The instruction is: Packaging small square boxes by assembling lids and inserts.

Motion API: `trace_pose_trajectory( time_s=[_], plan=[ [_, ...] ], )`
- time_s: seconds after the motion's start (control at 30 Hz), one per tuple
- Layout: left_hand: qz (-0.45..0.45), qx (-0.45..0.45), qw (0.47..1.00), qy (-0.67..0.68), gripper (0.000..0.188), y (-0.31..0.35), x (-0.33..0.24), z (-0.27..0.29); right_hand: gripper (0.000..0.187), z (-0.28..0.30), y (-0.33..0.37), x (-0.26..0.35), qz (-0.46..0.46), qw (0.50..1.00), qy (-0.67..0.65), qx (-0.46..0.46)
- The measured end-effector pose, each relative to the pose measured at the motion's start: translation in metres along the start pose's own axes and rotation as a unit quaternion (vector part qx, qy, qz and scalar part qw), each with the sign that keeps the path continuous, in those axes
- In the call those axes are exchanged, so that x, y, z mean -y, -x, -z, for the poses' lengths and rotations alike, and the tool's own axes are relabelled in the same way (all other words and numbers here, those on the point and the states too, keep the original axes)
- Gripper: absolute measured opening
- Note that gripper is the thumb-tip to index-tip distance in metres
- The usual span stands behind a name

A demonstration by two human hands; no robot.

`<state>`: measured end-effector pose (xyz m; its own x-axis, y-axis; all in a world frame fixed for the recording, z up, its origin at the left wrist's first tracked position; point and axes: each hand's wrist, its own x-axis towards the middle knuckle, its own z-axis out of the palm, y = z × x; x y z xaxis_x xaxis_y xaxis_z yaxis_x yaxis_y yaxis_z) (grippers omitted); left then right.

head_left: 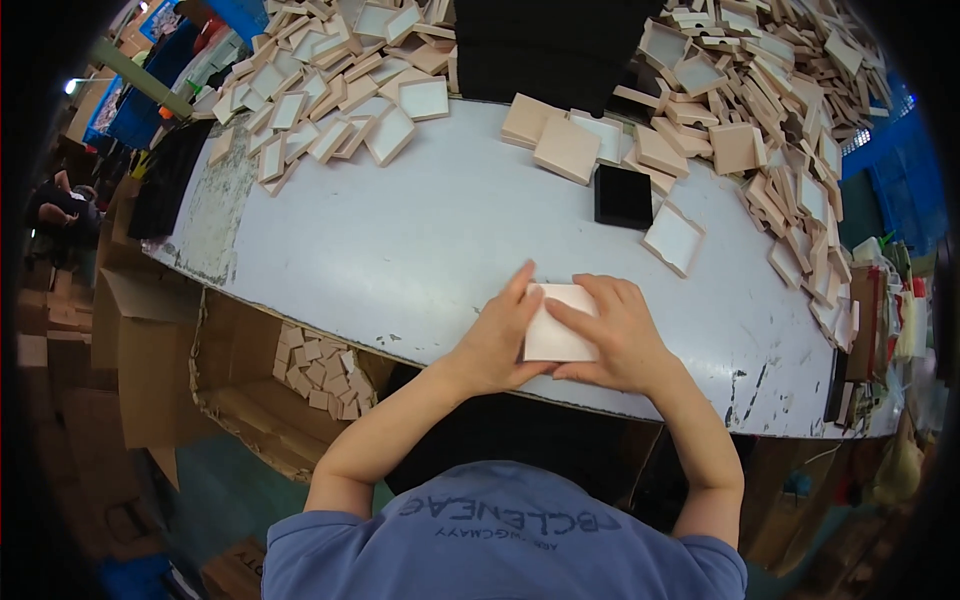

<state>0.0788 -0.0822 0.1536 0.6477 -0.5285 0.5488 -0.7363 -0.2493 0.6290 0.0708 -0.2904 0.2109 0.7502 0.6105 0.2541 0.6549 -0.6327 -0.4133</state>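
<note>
Near the table's front edge, a small pale pink cardboard box point(562, 338) sits between my two hands. My left hand point(497, 338) grips its left side, with the thumb along the upper left corner. My right hand point(622, 335) wraps its right side, the thumb lying across the top face. Whether the box is a single tray or a lid fitted on a base cannot be told. Beyond my right hand lies an open box half point(674, 239) with a white inside. A black square block point(622, 197) stands just behind it.
Loose box halves point(340, 85) heap at the far left, and a taller pile point(780, 130) covers the far right. A few more point(567, 148) lie at the back centre. Below the table's left edge stands an open carton point(240, 400) holding several small boxes point(322, 372).
</note>
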Motion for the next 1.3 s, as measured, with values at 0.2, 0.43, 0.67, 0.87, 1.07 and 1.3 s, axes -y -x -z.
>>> trace_pose_trajectory(
  time_s=[0.2,0.43,0.67,0.87,1.07,1.3],
  plan=[
    [0.027,0.128,0.986,-0.107,0.088,-0.010,-0.018,0.009,0.077,-0.014,0.017,0.001,-0.028,0.998,0.053,0.016],
    [0.078,0.192,0.965,-0.161,0.092,-0.009,-0.023,0.019,0.082,-0.006,0.013,0.004,-0.031,0.997,0.057,0.043],
    [0.120,-0.116,0.975,-0.144,0.073,-0.047,0.098,0.081,0.068,0.022,-0.007,-0.063,-0.092,0.986,0.031,-0.137],
    [0.309,-0.090,0.828,-0.459,0.026,-0.040,0.176,0.124,0.048,0.003,-0.026,-0.115,-0.145,0.968,0.137,-0.150],
    [0.095,-0.143,0.956,-0.238,0.010,-0.039,0.104,0.085,0.026,0.011,-0.031,-0.119,-0.187,0.969,0.052,-0.153],
    [-0.028,0.076,0.992,-0.099,0.019,-0.027,-0.026,0.034,0.014,0.018,-0.022,-0.109,-0.289,0.888,-0.092,-0.346]
  ],
)
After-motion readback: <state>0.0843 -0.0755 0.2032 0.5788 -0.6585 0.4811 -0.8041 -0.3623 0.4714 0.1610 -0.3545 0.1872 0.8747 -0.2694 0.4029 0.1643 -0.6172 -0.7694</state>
